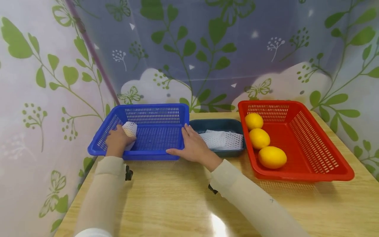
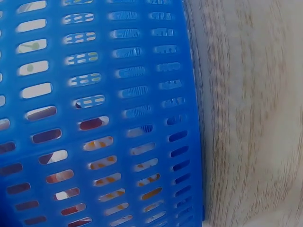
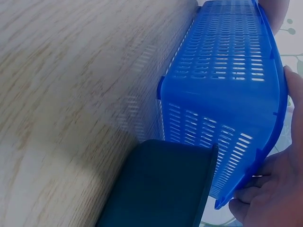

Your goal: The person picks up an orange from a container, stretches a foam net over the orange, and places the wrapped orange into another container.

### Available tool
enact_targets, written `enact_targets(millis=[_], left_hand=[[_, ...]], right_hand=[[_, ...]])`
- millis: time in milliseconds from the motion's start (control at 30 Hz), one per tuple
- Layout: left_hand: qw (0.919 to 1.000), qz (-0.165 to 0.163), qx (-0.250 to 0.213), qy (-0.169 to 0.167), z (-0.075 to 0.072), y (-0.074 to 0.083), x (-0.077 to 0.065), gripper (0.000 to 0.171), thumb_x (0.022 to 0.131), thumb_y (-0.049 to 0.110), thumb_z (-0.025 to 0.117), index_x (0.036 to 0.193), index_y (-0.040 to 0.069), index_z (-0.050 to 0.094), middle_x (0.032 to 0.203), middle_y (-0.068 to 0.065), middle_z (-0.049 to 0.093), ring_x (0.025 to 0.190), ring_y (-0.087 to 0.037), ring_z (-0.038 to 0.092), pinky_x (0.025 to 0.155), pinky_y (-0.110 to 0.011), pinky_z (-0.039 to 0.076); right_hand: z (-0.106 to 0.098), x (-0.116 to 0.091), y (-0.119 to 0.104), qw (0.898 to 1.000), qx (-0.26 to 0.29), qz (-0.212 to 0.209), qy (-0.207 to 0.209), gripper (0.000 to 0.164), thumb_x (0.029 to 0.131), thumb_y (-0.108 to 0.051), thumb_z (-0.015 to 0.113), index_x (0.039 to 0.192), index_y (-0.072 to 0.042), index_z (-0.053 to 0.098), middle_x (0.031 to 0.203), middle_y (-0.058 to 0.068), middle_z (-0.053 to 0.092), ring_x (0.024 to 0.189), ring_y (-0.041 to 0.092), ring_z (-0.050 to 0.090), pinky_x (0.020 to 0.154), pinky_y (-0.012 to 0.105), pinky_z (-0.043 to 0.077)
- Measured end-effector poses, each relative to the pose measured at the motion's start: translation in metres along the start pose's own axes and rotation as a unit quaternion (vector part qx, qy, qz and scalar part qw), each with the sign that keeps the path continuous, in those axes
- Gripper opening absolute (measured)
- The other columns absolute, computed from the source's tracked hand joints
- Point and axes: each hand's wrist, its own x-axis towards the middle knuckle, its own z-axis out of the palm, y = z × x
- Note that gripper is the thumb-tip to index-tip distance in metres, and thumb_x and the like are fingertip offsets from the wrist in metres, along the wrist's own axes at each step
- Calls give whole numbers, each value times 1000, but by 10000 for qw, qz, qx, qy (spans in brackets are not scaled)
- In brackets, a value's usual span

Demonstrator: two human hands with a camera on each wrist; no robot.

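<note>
In the head view, a blue slotted basket (image 1: 151, 154) stands on the left of the table. My left hand (image 1: 116, 141) reaches inside its left end, fingers curled round a yellowish fruit in a white foam net (image 1: 130, 128). The hand covers part of the fruit. At the other end, my right hand (image 1: 195, 144) grips the basket's right rim, its thumb on the front corner. The right wrist view shows the fingers (image 3: 244, 196) bent over that rim. In the left wrist view, the basket wall (image 2: 68, 120) hides the hand; white and orange patches show through the slots.
A dark green tray (image 1: 214, 123) holding white foam nets (image 1: 222, 140) sits just right of the blue basket. Beyond it stands a red basket (image 1: 305, 177) with three yellow lemons (image 1: 272, 157) along its left side. Patterned cloth walls (image 1: 177, 59) enclose the wooden table (image 1: 165, 197).
</note>
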Motion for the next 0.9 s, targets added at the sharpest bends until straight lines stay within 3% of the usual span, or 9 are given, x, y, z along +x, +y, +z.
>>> enact_targets(millis=[133,400,600,900], left_hand=[[9999,-89,-47,68,2,1,0,93,88,42,63,148,-6,12,134,-46,29,122,-62,35,100,-67,34],[9998,-121,12,129,4,0,3,93,90,42,60,152,-2,6,141,-46,19,132,-60,19,102,-71,25],[9999,-92,32,47,4,0,5,94,92,43,58,153,1,1,143,-46,14,133,-60,17,102,-72,24],[9997,26,-9,224,4,1,2,93,91,41,60,154,2,3,145,-45,13,134,-60,16,101,-73,24]], right_hand=[[0,-1,-1,10000,-12,30,-5,112,80,-78,51,153,0,17,161,16,6,148,28,10,118,45,19],[1,-2,-1,10000,-14,-51,21,110,82,-76,52,153,1,17,161,17,6,147,29,11,117,47,20],[0,0,0,10000,-18,-39,-18,112,81,-77,51,153,0,15,161,16,5,148,29,10,117,47,20],[1,0,0,10000,-19,-35,-4,112,81,-78,51,153,0,15,161,16,4,148,29,10,117,47,20]])
